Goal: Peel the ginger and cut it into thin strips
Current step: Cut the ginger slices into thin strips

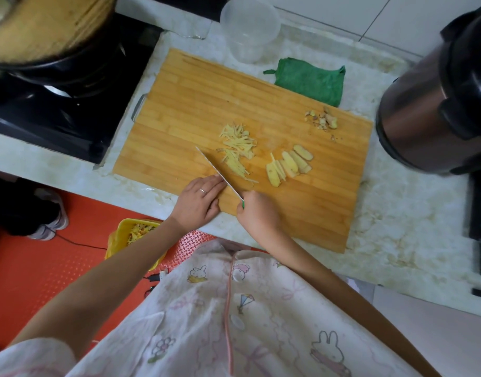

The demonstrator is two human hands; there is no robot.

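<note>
Right hand point(257, 210) clamped round the knife point(220, 172), green handle nearly all hidden in the fist | left hand point(200, 198) flat, fingers together against the blade | ginger strips point(238, 151) just beyond the blade | ginger slices point(288, 164) ahead-right of the right hand

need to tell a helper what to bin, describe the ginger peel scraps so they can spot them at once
Find the big bamboo cutting board on the pale counter. Go to its far right corner, beside the green cloth. The peel scraps there are small, knobbly and brownish, unlike the pale flat slices and thin strips nearer the middle.
</note>
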